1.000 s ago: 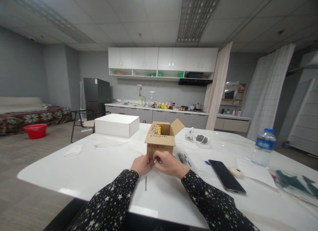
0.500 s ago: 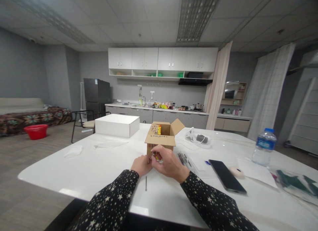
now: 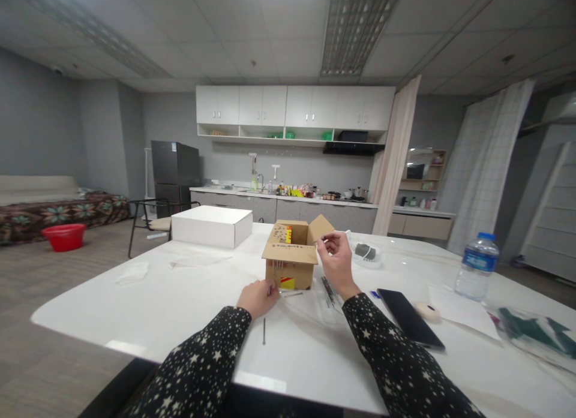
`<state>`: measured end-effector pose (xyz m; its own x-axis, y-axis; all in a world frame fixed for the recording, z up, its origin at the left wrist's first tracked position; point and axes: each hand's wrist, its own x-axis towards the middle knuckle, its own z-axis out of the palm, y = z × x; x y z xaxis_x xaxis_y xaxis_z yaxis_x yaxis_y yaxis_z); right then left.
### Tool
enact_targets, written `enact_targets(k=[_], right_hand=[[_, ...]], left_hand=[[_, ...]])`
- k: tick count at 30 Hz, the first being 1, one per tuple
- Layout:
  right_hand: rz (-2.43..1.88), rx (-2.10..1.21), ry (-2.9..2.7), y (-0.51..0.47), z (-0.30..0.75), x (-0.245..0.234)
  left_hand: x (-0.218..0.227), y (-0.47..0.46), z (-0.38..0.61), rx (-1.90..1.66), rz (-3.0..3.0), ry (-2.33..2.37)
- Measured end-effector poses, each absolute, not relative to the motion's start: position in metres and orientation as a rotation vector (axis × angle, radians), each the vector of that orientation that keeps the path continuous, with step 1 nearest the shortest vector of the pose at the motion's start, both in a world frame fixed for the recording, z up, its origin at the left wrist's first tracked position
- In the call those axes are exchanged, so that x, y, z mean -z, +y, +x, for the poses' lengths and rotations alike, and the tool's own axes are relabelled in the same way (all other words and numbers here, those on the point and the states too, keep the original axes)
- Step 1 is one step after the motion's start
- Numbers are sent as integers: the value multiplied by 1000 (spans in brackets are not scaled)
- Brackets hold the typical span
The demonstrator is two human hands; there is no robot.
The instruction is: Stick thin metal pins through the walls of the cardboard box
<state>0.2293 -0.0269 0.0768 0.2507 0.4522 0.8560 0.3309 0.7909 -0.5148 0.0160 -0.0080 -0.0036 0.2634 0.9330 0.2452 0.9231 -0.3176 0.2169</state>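
Observation:
An open cardboard box with a red and yellow print stands in the middle of the table. My left hand rests on the table at its near left corner, fingers closed; what they grip, if anything, is hidden. Thin metal rods, like nails or screws, lie beside its fingertips. My right hand is raised by the box's right flap in a pinch, and I cannot make out what is in it. Nearer me lies a single nail-like metal rod. Several dark rods lie below my right hand.
A white box stands at the back left of the white table. To the right are a black phone, a pale rounded object, a water bottle and a plastic bag. A white container sits behind.
My right hand has left my left hand at the box's near side and moved up and right to the flap. The box's print and rods there now show. My left hand stays put.

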Motion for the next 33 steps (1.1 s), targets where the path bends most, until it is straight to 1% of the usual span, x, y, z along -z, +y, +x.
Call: enact_targets(k=[7, 33], right_hand=[[-772, -104, -1355, -13, 226, -60], [-802, -57, -1446, -17, 224, -65]], left_hand=[[6, -8, 9, -510, 2470, 1814], [7, -9, 9, -509, 2456, 1816]])
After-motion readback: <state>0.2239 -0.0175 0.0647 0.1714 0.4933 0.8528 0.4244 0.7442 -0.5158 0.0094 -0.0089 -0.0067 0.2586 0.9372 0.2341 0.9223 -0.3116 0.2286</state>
